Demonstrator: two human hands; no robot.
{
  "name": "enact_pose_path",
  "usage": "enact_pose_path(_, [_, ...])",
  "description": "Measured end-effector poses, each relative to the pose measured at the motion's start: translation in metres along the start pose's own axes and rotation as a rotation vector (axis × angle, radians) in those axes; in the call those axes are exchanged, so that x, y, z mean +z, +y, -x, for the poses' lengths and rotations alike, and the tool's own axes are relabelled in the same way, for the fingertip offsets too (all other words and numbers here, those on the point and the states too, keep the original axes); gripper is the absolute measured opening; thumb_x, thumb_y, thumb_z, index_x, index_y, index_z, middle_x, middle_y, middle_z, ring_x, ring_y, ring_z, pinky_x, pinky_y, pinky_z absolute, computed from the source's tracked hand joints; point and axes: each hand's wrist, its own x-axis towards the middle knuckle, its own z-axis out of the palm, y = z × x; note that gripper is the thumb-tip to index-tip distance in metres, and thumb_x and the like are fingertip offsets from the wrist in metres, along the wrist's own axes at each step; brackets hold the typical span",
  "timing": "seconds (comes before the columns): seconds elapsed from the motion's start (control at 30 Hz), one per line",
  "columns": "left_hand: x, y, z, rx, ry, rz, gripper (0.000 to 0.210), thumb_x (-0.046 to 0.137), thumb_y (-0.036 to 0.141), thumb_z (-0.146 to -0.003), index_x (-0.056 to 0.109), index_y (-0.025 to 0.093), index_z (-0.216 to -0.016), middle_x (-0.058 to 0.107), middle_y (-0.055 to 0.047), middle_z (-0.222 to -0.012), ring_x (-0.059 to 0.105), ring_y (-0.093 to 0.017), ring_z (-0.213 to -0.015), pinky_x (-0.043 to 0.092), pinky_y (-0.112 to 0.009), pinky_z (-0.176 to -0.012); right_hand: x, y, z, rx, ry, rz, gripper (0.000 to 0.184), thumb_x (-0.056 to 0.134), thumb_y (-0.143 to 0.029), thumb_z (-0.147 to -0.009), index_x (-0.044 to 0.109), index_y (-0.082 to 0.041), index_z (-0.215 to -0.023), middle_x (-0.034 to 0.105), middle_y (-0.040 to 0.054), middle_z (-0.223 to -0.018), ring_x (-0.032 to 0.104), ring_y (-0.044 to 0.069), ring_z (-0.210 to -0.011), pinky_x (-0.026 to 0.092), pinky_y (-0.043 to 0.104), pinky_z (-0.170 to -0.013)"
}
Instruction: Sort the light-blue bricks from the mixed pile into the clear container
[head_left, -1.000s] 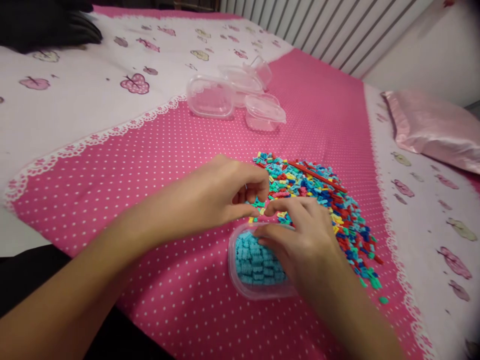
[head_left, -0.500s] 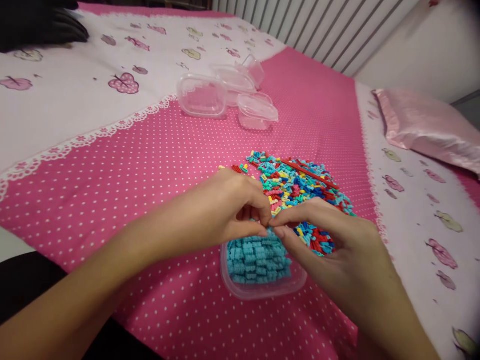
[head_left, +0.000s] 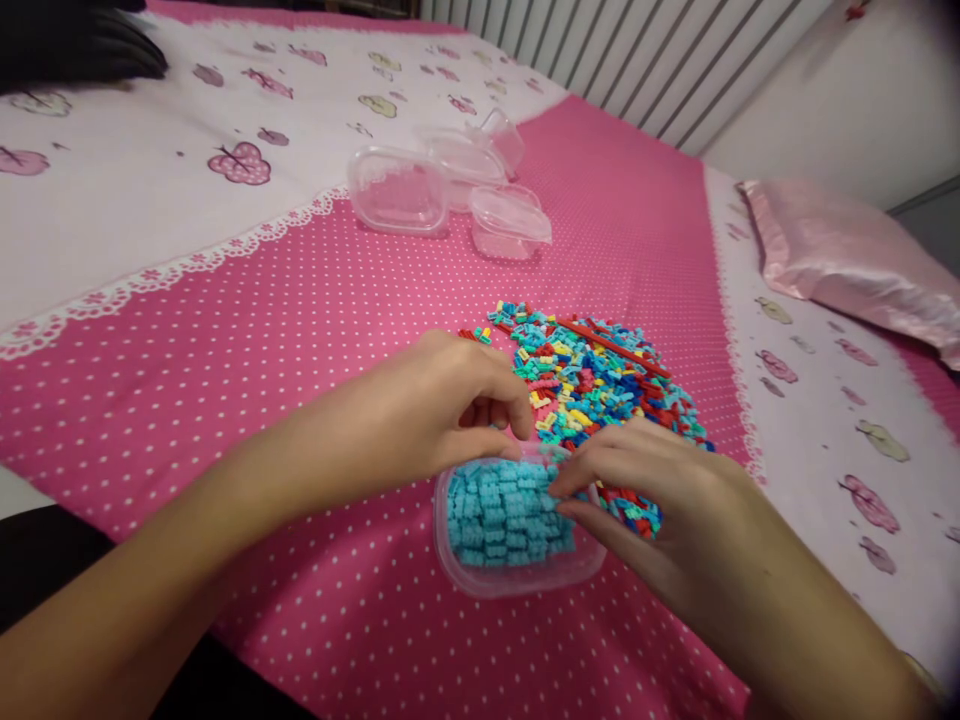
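Note:
A clear plastic container (head_left: 517, 582) sits in front of me, packed with rows of light blue toy building bricks (head_left: 502, 515). My right hand (head_left: 660, 490) reaches over its right side, thumb and index finger pinched on what looks like a small light blue building brick, mostly covered by the fingertips. Above the container's far left edge is my left hand (head_left: 465, 400), its fingers curled and the thumb and index tips slightly apart, with nothing visible between them. Just beyond both hands spreads a loose pile of small coloured bricks (head_left: 592, 370), partly hidden by my right hand.
Several clear plastic containers (head_left: 397, 190) stand farther back on the pink dotted bedspread (head_left: 300, 330). A long red strip (head_left: 611, 345) lies across the pile. At right is a pink satin pillow (head_left: 855, 260). A black-gloved hand (head_left: 112, 50) rests at the far left.
My hands have parted from where their fingertips met above the container. The right hand has moved down to the bricks inside; the left thumb and index finger have separated.

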Motion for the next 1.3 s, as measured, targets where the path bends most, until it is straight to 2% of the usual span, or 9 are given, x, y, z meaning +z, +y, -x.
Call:
enact_pose_path(0.17, [-0.001, 0.000, 0.001, -0.024, 0.006, -0.047, 0.002, 0.077, 0.017, -0.083, 0.077, 0.018, -0.085, 0.073, 0.002, -0.077, 0.061, -0.008, -0.066, 0.040, -0.018, -0.060, 0.015, -0.002, 0.001, 0.099, 0.004, 0.090, 0.014, 0.074, -0.011, -0.083, 0.071, -0.024, -0.079, 0.071, -0.0027, -0.075, 0.063, 0.019, -0.072, 0.042, 0.035, -0.070])
enact_pose_path(0.33, [-0.002, 0.001, 0.001, -0.036, 0.010, -0.068, 0.007, 0.075, 0.012, -0.082, 0.077, 0.018, -0.085, 0.074, 0.001, -0.079, 0.061, -0.009, -0.067, 0.040, -0.019, -0.061, 0.025, -0.007, 0.001, 0.104, 0.031, 0.184, 0.013, 0.075, -0.014, -0.083, 0.073, -0.025, -0.076, 0.069, -0.0017, -0.072, 0.061, 0.020, -0.073, 0.036, 0.037, -0.073])
enact_pose_path(0.6, [-0.002, 0.003, 0.000, -0.038, 0.012, -0.076, 0.010, 0.075, 0.008, -0.080, 0.077, 0.017, -0.085, 0.073, 0.002, -0.078, 0.060, -0.009, -0.066, 0.039, -0.019, -0.061, 0.024, -0.006, 0.001, 0.117, 0.011, 0.232, 0.011, 0.073, -0.015, -0.085, 0.074, -0.025, -0.082, 0.068, -0.0012, -0.075, 0.059, 0.021, -0.075, 0.033, 0.037, -0.073])
enact_pose_path(0.8, [-0.003, 0.001, 0.001, -0.028, 0.023, -0.094, 0.011, 0.075, 0.009, -0.081, 0.077, 0.018, -0.086, 0.073, 0.002, -0.079, 0.060, -0.009, -0.067, 0.039, -0.019, -0.061, 0.027, -0.004, 0.002, 0.093, -0.011, 0.245, 0.012, 0.074, -0.013, -0.083, 0.075, -0.025, -0.082, 0.070, -0.0009, -0.077, 0.062, 0.023, -0.077, 0.034, 0.038, -0.074])
enact_pose_path(0.97, [-0.003, 0.000, 0.003, -0.011, 0.038, -0.092, 0.011, 0.073, 0.009, -0.081, 0.076, 0.019, -0.085, 0.073, 0.002, -0.079, 0.060, -0.009, -0.067, 0.039, -0.019, -0.061, 0.025, -0.002, 0.005, 0.063, 0.022, 0.248, 0.012, 0.069, -0.016, -0.088, 0.075, -0.026, -0.084, 0.072, -0.0004, -0.078, 0.065, 0.021, -0.077, 0.033, 0.037, -0.072])
enact_pose_path(1.2, [-0.003, -0.001, 0.002, -0.012, 0.038, -0.073, 0.005, 0.075, 0.013, -0.082, 0.076, 0.018, -0.084, 0.073, 0.003, -0.076, 0.061, -0.008, -0.065, 0.039, -0.018, -0.058, 0.027, -0.002, 0.004, 0.058, 0.038, 0.230, 0.023, 0.063, -0.015, -0.093, 0.074, -0.026, -0.077, 0.072, -0.0002, -0.075, 0.066, 0.020, -0.075, 0.036, 0.037, -0.072])
enact_pose_path(1.3, [-0.002, -0.001, 0.002, -0.019, 0.037, -0.025, 0.004, 0.078, 0.017, -0.082, 0.075, 0.017, -0.084, 0.072, 0.004, -0.073, 0.063, -0.007, -0.064, 0.041, -0.016, -0.057, 0.021, -0.005, 0.003, 0.072, 0.027, 0.186, 0.019, 0.061, -0.018, -0.095, 0.073, -0.026, -0.083, 0.071, 0.0000, -0.079, 0.066, 0.021, -0.077, 0.038, 0.037, -0.073])
